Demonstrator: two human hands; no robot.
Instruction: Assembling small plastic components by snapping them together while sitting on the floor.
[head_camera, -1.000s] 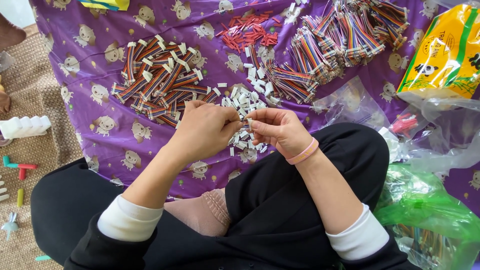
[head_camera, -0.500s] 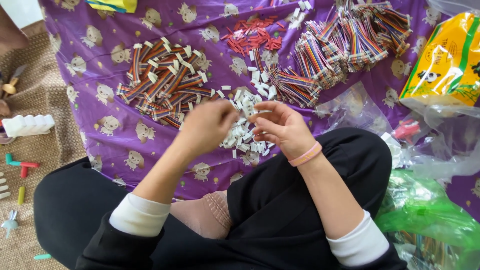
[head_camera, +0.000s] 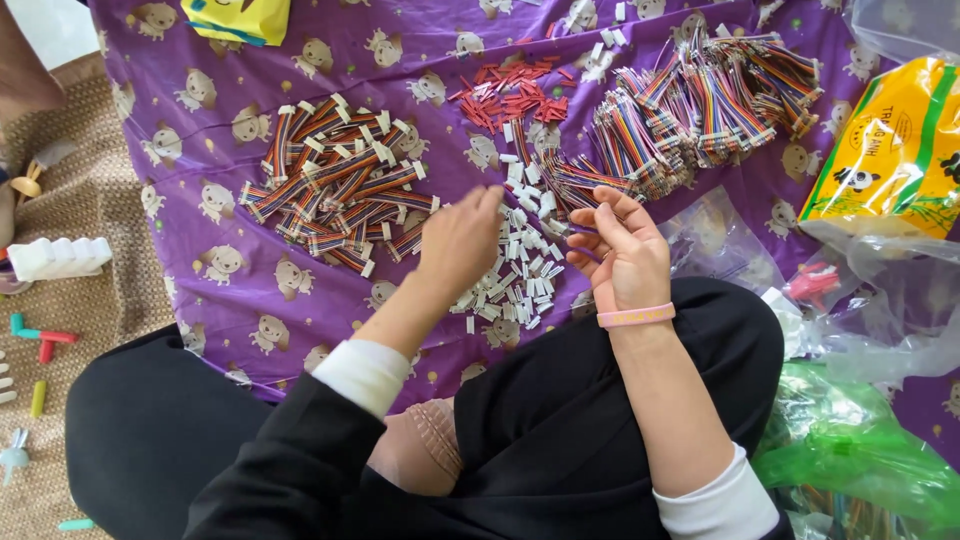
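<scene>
Purple printed cloth (head_camera: 200, 300) spread over a woven mat (head_camera: 80, 200) on the floor, strewn with small parts.

Half a second ago, both hands pinched together over the pile of white connectors (head_camera: 520, 270); now drawn apart. Left hand (head_camera: 460, 240) swung out leftward, back to the camera, fingers curled down at the pile's edge and beside the heap of finished ribbon cables (head_camera: 335, 190); cannot tell what, if anything, sits under the fingers. Right hand (head_camera: 625, 250) loosely spread, palm showing, nothing clearly held, fingertips near the heap of loose coloured wires (head_camera: 690, 110). Red pieces (head_camera: 505, 95) lying further up the cloth.

Containers, all on the right: yellow packet (head_camera: 890, 160), contents hidden; clear plastic bag (head_camera: 900, 310), something red near its edge; green plastic bag (head_camera: 850, 450) by the knee, coloured strands faintly showing at its bottom.
</scene>
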